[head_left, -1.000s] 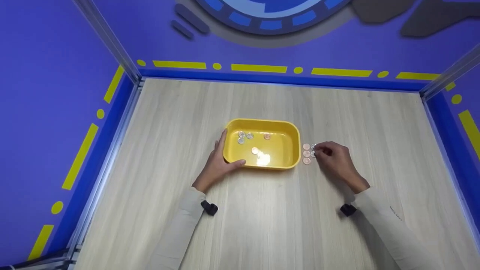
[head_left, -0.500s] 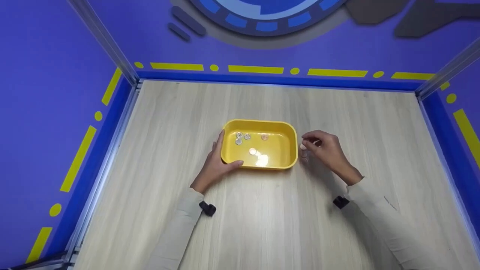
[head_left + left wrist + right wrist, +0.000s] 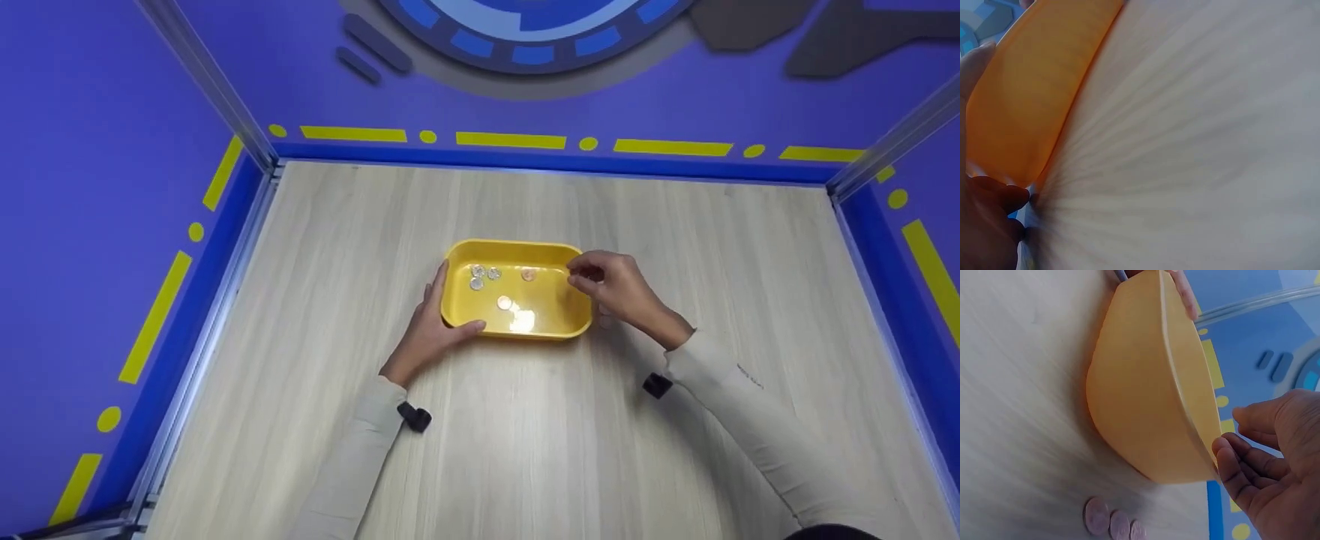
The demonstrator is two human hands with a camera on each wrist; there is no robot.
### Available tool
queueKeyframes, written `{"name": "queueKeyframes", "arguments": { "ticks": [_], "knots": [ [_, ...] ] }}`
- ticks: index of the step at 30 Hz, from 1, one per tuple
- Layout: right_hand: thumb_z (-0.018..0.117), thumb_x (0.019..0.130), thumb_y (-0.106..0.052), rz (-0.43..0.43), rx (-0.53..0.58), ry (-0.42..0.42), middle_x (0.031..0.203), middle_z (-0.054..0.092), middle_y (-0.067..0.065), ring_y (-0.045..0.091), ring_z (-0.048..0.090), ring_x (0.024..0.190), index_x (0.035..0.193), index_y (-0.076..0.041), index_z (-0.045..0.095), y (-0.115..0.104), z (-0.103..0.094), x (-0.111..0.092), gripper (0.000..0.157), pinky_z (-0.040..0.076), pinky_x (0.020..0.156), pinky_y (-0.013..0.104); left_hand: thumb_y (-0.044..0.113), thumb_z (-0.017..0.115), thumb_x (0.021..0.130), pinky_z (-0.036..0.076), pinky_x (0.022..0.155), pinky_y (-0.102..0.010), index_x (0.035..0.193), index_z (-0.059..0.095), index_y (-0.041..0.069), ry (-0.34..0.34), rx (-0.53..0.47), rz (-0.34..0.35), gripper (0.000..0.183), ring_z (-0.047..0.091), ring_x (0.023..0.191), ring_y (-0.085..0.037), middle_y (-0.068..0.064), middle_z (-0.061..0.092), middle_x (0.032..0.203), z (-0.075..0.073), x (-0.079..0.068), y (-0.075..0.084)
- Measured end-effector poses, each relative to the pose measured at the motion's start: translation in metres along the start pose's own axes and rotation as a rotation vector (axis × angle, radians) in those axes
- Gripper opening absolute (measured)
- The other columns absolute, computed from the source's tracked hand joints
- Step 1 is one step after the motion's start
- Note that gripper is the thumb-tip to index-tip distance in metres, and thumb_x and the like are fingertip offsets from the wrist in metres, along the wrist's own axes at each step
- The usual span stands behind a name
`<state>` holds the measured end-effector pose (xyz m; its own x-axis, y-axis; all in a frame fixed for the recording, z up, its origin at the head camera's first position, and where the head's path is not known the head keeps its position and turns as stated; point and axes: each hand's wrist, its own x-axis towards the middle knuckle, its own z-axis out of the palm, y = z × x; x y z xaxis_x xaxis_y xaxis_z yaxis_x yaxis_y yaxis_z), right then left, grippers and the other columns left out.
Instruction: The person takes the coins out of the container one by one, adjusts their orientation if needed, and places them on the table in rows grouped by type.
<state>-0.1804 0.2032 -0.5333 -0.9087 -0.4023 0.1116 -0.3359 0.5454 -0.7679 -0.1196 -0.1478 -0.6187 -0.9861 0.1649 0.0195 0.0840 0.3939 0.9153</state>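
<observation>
Head cam: yel. tub facing up — long axis running L–R; L hand gripping L end; R hand hovering over R end — thumb off fingers.

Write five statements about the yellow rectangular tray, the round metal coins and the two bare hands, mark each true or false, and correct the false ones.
1. The bare left hand grips the left end of the yellow rectangular tray. True.
2. Every coin in the tray is copper-coloured. False: three round silver-coloured metal coins lie at its left.
3. The fingertips of the bare right hand are over the tray's right end. True.
4. The tray lies upside down. False: it stands with its open side up.
5. Three round copper-coloured metal coins lie outside the tray on the pale wood-grain table. True.
</observation>
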Motion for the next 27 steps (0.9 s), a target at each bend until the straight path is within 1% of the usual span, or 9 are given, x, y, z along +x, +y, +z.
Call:
{"name": "queueKeyframes", "arguments": {
  "ticks": [2, 4, 7, 10, 15, 19, 23, 25, 27],
  "knots": [
    [0.079, 0.100, -0.001, -0.005, 0.002, -0.022, 0.109, 0.079, 0.014, 0.024, 0.072, 0.094, 0.117, 0.004, 0.080, -0.001, 0.003, 0.004, 0.018, 0.059, 0.084, 0.027, 0.056, 0.093, 0.084, 0.036, 0.124, -0.056, 0.180, 0.008, 0.024, -0.001, 0.001, -0.012, 0.132, 0.048, 0.150, -0.039, -0.019, 0.047, 0.169, 0.000, 0.000, 0.000],
    [0.080, 0.099, 0.000, -0.010, 0.003, -0.044, 0.108, 0.079, 0.014, 0.025, 0.072, 0.094, 0.117, 0.004, 0.080, -0.001, 0.007, 0.008, 0.018, 0.059, 0.084, 0.029, 0.058, 0.093, 0.084, 0.029, 0.128, -0.059, 0.180, 0.008, 0.026, -0.004, 0.004, -0.026, 0.132, 0.033, 0.160, -0.043, -0.019, 0.043, 0.172, 0.000, 0.000, 0.000],
    [0.080, 0.099, 0.000, -0.017, -0.015, -0.085, 0.109, 0.078, 0.016, 0.026, 0.071, 0.095, 0.117, 0.005, 0.080, -0.003, 0.012, 0.014, 0.019, 0.060, 0.085, 0.034, 0.060, 0.092, 0.084, 0.025, 0.129, -0.060, 0.180, 0.008, 0.028, -0.006, 0.011, -0.033, 0.132, 0.020, 0.165, -0.047, -0.020, 0.040, 0.174, 0.000, 0.000, 0.000],
    [0.080, 0.099, -0.001, -0.012, -0.027, -0.125, 0.112, 0.078, 0.021, 0.028, 0.073, 0.097, 0.120, 0.008, 0.079, -0.007, 0.017, 0.020, 0.022, 0.062, 0.088, 0.042, 0.061, 0.091, 0.084, 0.028, 0.129, -0.059, 0.180, 0.007, 0.028, -0.009, 0.021, -0.026, 0.132, 0.024, 0.164, -0.046, -0.020, 0.041, 0.173, -0.001, 0.001, 0.000],
    [0.078, 0.099, 0.000, -0.011, -0.039, -0.157, 0.116, 0.077, 0.026, 0.035, 0.075, 0.101, 0.120, 0.010, 0.078, -0.009, 0.026, 0.030, 0.023, 0.062, 0.091, 0.051, 0.062, 0.091, 0.084, 0.029, 0.128, -0.057, 0.180, 0.007, 0.029, -0.005, 0.028, -0.022, 0.132, 0.026, 0.163, -0.044, -0.019, 0.040, 0.173, -0.001, 0.001, 0.000],
    [0.078, 0.100, -0.002, -0.006, -0.072, -0.188, 0.116, 0.077, 0.025, 0.035, 0.074, 0.102, 0.120, 0.010, 0.078, -0.009, 0.033, 0.037, 0.024, 0.061, 0.093, 0.052, 0.060, 0.092, 0.084, 0.035, 0.124, -0.057, 0.180, 0.007, 0.028, 0.003, 0.035, -0.014, 0.132, 0.041, 0.155, -0.043, -0.021, 0.043, 0.171, -0.001, 0.000, -0.001],
    [0.079, 0.100, -0.001, -0.017, -0.112, -0.217, 0.114, 0.078, 0.023, 0.035, 0.073, 0.102, 0.119, 0.010, 0.079, -0.008, 0.042, 0.043, 0.022, 0.060, 0.093, 0.052, 0.059, 0.093, 0.083, 0.038, 0.122, -0.058, 0.180, 0.008, 0.028, 0.007, 0.043, -0.012, 0.132, 0.046, 0.151, -0.043, -0.024, 0.043, 0.169, 0.000, 0.001, -0.001],
    [0.079, 0.099, 0.000, -0.034, -0.136, -0.223, 0.112, 0.079, 0.022, 0.034, 0.073, 0.100, 0.118, 0.010, 0.080, -0.008, 0.045, 0.045, 0.022, 0.060, 0.092, 0.051, 0.059, 0.093, 0.083, 0.037, 0.123, -0.058, 0.180, 0.008, 0.029, 0.006, 0.043, -0.015, 0.132, 0.043, 0.153, -0.043, -0.025, 0.042, 0.170, 0.000, 0.001, 0.000],
    [0.079, 0.098, 0.001, -0.055, -0.165, -0.223, 0.109, 0.080, 0.021, 0.031, 0.073, 0.097, 0.118, 0.010, 0.080, -0.008, 0.048, 0.047, 0.022, 0.061, 0.090, 0.049, 0.057, 0.093, 0.083, 0.037, 0.123, -0.058, 0.180, 0.008, 0.029, 0.007, 0.037, -0.014, 0.131, 0.044, 0.152, -0.043, -0.026, 0.042, 0.169, 0.000, 0.001, 0.001]
  ]
}}
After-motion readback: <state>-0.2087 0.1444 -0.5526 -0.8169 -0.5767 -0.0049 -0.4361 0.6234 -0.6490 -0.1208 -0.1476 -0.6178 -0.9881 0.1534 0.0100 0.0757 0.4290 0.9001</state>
